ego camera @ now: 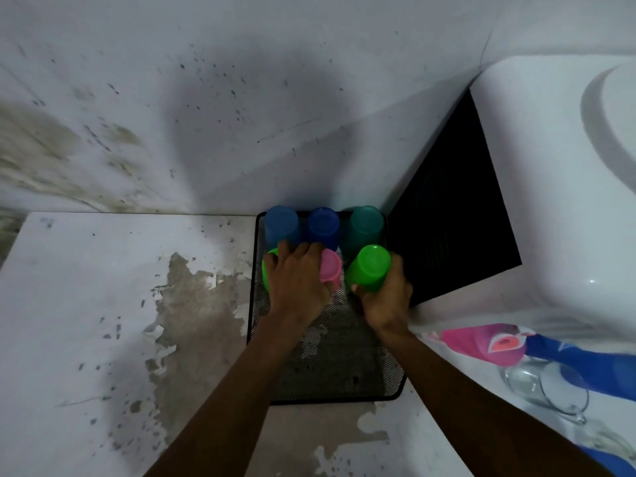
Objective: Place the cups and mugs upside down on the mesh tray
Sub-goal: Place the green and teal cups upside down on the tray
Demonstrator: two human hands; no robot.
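Note:
A black mesh tray (344, 370) lies on the white counter against the wall. Along its far edge stand three upside-down cups: a blue cup (281, 226), a darker blue cup (323, 224) and a teal cup (366, 224). In the row in front, my left hand (296, 284) covers a green cup (266, 274) and touches a pink cup (331, 270), both upside down. My right hand (387, 297) grips a second green cup (368, 271), bottom up, at the tray's right side.
A white appliance (557, 187) with a dark side panel (451, 215) stands right of the tray. Clear glass mugs (547, 390) lie on a patterned cloth (516, 344) at the lower right. The counter (103, 304) on the left has peeling, stained paint.

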